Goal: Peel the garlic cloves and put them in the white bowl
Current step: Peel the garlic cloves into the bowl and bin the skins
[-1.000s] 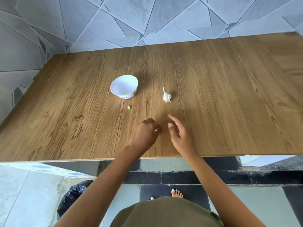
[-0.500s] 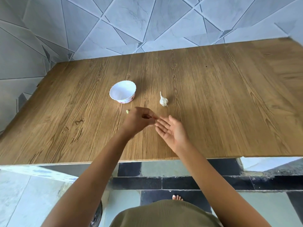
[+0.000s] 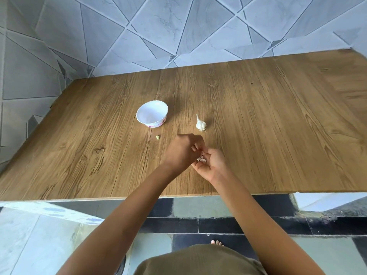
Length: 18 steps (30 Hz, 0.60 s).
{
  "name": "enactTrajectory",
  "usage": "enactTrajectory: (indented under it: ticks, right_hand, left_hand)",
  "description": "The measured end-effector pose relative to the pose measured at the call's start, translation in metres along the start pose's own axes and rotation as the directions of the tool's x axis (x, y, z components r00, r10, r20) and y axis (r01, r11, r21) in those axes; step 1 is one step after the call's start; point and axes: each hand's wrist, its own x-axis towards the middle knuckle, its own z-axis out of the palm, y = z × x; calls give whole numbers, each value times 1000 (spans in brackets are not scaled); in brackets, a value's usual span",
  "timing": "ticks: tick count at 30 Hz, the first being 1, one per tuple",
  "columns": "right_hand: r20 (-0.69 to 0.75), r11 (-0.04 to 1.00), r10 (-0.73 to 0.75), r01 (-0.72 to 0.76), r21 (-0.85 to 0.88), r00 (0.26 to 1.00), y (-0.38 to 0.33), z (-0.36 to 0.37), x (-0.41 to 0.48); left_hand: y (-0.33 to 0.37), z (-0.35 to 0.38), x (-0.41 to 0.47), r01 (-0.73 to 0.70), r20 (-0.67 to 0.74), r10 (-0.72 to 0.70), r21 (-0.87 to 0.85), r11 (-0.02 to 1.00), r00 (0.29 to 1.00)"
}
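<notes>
Hands, two, mine, meeting above the near middle of the brown wood-grain surface. Left hand: fingers curled, tips pinching a small white papery garlic piece. Right hand: palm up, fingers curled round the same garlic piece from below. White scalloped bowl with pink trim: upright, beyond my left hand, apart from it. Whole white garlic bulb: lying just beyond my hands, right of the bowl. Small yellow-green clove: on the surface near the bowl, outside it.

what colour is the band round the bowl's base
Pink on white, in the head view: bowl.
</notes>
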Motion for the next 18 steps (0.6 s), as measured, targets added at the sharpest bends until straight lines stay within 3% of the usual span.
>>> enactTrajectory:
  ticks: [5,10,13,18]
  right_hand:
    - [14,1000,-18,18,10,1000,-1,-4,7]
    - [57,999,-37,38,-23,998,-6,-8,9]
    - [36,998,-56,57,-29,998,-8,-11,11]
    - [6,995,-87,87,-49,996,-8,-11,13]
  left_hand:
    - [-13,-13,1,168,-1,-171,-173,970,985]
    - [-37,-36,-11,389,-97,-479,-456,801,873]
    - [-56,-44,-26,468,-159,-546,-354,809,823]
    - [-70,-39,-45,491,-125,-529,-242,837,839]
